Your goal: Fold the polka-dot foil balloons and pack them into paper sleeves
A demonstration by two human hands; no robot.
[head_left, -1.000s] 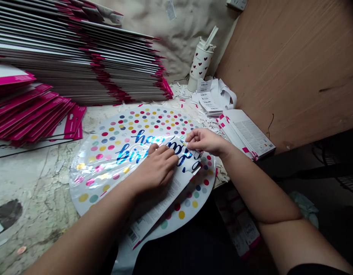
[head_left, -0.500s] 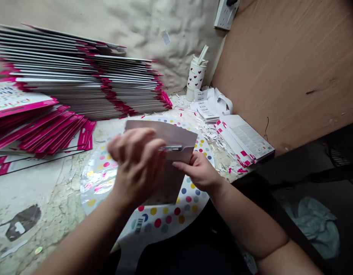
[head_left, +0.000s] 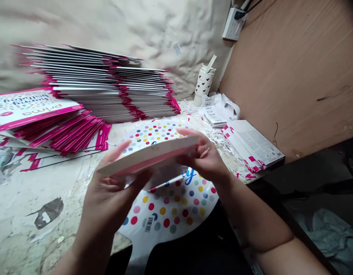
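Note:
Both hands hold one flat card sleeve (head_left: 156, 152), tilted so that its long pale edge and a pinkish strip face me. My left hand (head_left: 104, 202) grips its left end, thumb on the near side. At the other end, the fingers and thumb of my right hand (head_left: 207, 158) pinch the card. Beneath lies a flat white foil balloon (head_left: 176, 217) printed with coloured dots, blue lettering and a barcode; its tail hangs over the table's front edge. The card and hands hide part of the balloon. What the sleeve contains, if anything, is hidden.
Tall stacks of pink-edged card packets (head_left: 93, 97) stand against the back wall, with a fanned pile (head_left: 70, 130) before them. Right of centre are a heart-patterned cup (head_left: 203, 84), a label strip (head_left: 215, 114), paper scraps and a small card stack (head_left: 253, 141).
The card has tipped from its broad grey face to nearly edge-on. My left hand has moved from over it to its left end. The thin metallic item on it is out of sight.

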